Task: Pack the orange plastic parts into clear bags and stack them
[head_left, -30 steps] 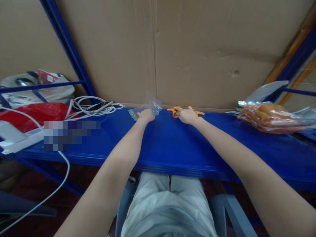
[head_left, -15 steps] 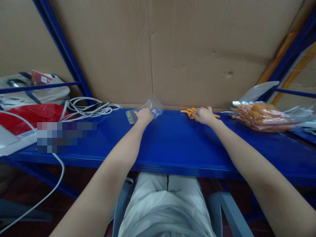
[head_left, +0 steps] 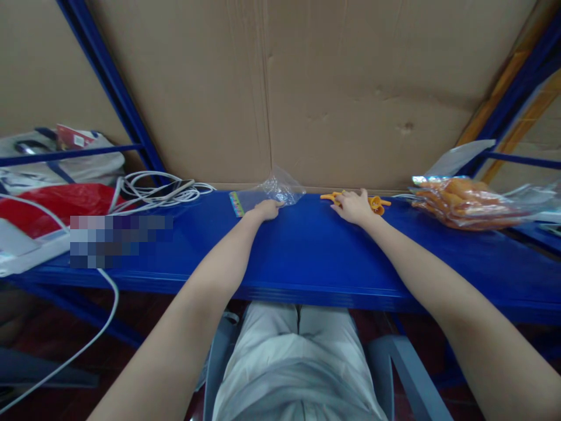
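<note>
My left hand (head_left: 267, 209) is closed at the near edge of a clear plastic bag (head_left: 290, 193). The bag lies crumpled at the back of the blue table, a colourful printed strip along its left end. To the right, my right hand (head_left: 353, 206) rests with fingers spread over a small group of orange plastic pieces (head_left: 376, 204). Rounded cup-like parts and thin stick-like ends show on both sides of that hand. Its palm and fingers hide the middle of the group, and I cannot make out their exact kind.
A clear bag of orange items (head_left: 467, 202) lies at the right. Coiled white cable (head_left: 160, 190), a red bag (head_left: 56, 204) and a cloth bag (head_left: 83, 158) are at the left. Cardboard (head_left: 333, 88) stands behind the blue table (head_left: 307, 257); blue posts (head_left: 109, 82) rise beside it.
My left hand has slid right, and the plastic bag has shifted right with it. My right hand has moved left over the orange pieces, its fingers now more spread, uncovering rounded parts on the right.
</note>
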`<action>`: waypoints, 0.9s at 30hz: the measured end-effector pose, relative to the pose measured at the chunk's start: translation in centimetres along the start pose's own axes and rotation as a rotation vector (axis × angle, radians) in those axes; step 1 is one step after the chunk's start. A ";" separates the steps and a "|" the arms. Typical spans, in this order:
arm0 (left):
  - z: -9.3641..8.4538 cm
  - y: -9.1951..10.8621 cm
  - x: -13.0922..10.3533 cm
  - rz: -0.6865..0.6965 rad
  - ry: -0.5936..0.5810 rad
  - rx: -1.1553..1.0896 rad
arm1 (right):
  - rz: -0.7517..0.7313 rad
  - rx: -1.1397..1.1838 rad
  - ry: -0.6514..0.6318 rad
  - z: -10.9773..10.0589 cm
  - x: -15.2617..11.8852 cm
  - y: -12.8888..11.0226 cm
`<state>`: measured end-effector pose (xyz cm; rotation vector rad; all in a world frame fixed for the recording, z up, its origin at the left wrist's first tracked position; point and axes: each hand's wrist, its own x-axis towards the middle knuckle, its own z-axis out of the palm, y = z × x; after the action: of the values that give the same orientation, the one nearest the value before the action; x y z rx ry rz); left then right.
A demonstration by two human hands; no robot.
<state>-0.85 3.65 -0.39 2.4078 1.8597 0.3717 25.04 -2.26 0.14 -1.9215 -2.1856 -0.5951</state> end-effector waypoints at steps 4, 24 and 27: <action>-0.6 -0.2 0.4 0.112 -0.072 -0.104 | 0.008 0.024 -0.027 0.0 -0.1 -0.2; 0.1 1.2 -0.3 0.179 -0.109 -0.048 | 0.067 0.125 -0.097 -0.7 0.2 0.2; 0.6 0.6 0.2 0.268 -0.114 -0.064 | 0.069 0.242 0.093 -0.3 0.6 0.7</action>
<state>-0.10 3.74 -0.78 2.5787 1.4611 0.2975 25.61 -1.81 0.78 -1.7986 -2.0218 -0.3805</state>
